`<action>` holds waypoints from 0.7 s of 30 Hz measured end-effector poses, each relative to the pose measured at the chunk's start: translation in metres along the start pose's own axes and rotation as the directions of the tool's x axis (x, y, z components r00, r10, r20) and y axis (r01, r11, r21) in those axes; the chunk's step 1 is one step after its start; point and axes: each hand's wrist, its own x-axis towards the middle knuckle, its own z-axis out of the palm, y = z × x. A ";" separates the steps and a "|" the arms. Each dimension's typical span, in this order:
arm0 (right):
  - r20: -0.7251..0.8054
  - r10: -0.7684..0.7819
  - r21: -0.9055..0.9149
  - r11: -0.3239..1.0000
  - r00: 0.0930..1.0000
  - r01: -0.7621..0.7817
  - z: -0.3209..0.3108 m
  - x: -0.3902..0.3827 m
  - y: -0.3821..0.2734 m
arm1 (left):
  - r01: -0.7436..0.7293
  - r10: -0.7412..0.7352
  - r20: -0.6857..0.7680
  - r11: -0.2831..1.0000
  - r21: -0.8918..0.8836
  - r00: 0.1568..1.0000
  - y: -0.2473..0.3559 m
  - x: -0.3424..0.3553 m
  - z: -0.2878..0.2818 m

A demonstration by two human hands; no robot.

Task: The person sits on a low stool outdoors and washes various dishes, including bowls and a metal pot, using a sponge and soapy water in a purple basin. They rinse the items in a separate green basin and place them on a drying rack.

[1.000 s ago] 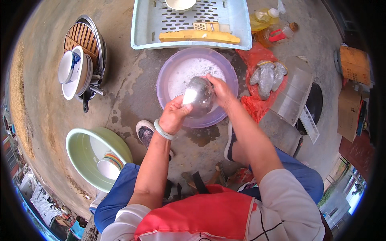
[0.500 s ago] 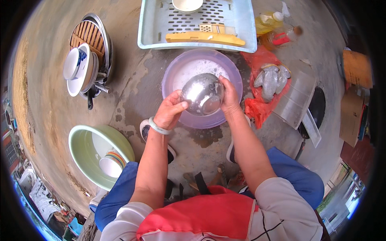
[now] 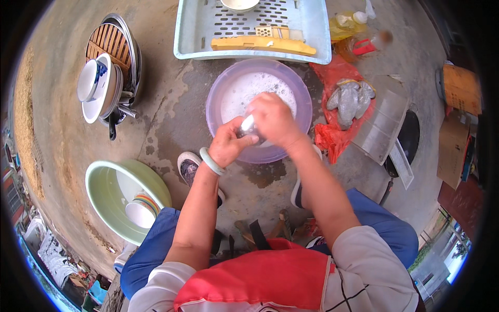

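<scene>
My left hand (image 3: 231, 144) grips a shiny metal bowl (image 3: 248, 126) by its side, thumb toward me. A pale bangle circles that wrist. Across the bowl lies my right hand (image 3: 275, 119), its fingers curled and somewhat blurred by motion; whatever they may hold is hidden. Most of the bowl is covered by the two hands. Beneath them a purple basin (image 3: 214, 99) stands on the ground, with white suds (image 3: 258, 86) on the water inside.
Beyond the basin sits a light blue rack (image 3: 182, 49) with a yellow strip and a white bowl. At left are stacked dishes (image 3: 99, 88) and a green tub (image 3: 93, 182) containing bowls. To the right lie a red plastic bag (image 3: 332, 138), grey gloves (image 3: 349, 104) and bottles (image 3: 358, 44).
My right hand has left the bowl's right rim and moved over its surface, fingers curled. The bowl has turned and is now mostly covered, with my left hand still gripping it.
</scene>
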 end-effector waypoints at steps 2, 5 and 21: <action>-0.091 -0.124 -0.146 0.983 0.988 0.110 0.015 0.000 -0.025 | -0.065 0.065 -0.059 0.998 0.009 0.996 -0.010 0.005 0.001; -0.168 -0.210 -0.232 0.958 0.963 0.168 0.021 -0.003 -0.023 | -0.062 0.068 -0.105 0.996 0.067 0.992 -0.019 0.007 0.000; -0.125 -0.034 -0.194 0.981 0.992 0.009 0.036 -0.014 -0.012 | -0.075 0.096 -0.186 0.990 0.116 0.978 -0.012 0.005 0.012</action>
